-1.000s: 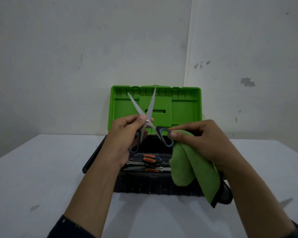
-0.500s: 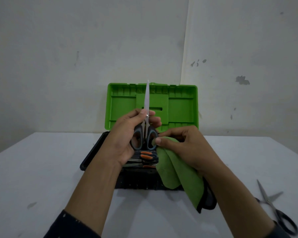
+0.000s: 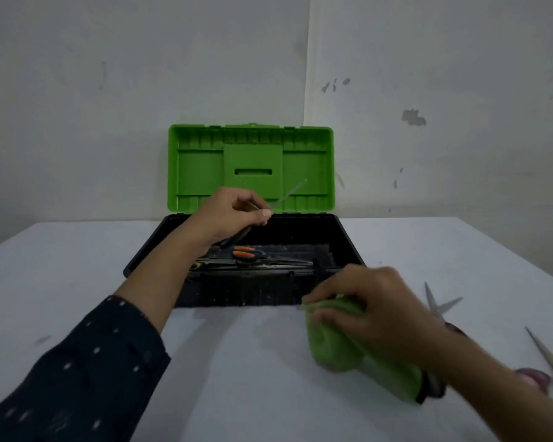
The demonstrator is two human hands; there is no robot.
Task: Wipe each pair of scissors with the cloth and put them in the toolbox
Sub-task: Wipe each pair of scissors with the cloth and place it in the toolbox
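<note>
My left hand (image 3: 233,215) grips a pair of closed dark-handled scissors (image 3: 286,196) over the open black toolbox (image 3: 348,244), blades pointing up and to the right. Its green lid (image 3: 198,167) stands upright behind. Orange-handled scissors (image 3: 244,252) lie inside the box among other blades. My right hand (image 3: 371,311) holds the bunched green cloth (image 3: 339,349) low over the table, in front of the box's right corner. Two more pairs of scissors lie on the table at the right, one (image 3: 436,303) near my wrist and one with reddish handles (image 3: 548,362) at the frame edge.
The white table (image 3: 237,362) runs wide in front of and beside the box. A pale wall with scuff marks (image 3: 412,118) rises just behind the lid. My dark dotted sleeve (image 3: 87,362) covers the lower left.
My hands have parted. The left one tilted the closed scissors sideways and lowered them over the box. The right one dropped with the cloth toward the table, to the right.
</note>
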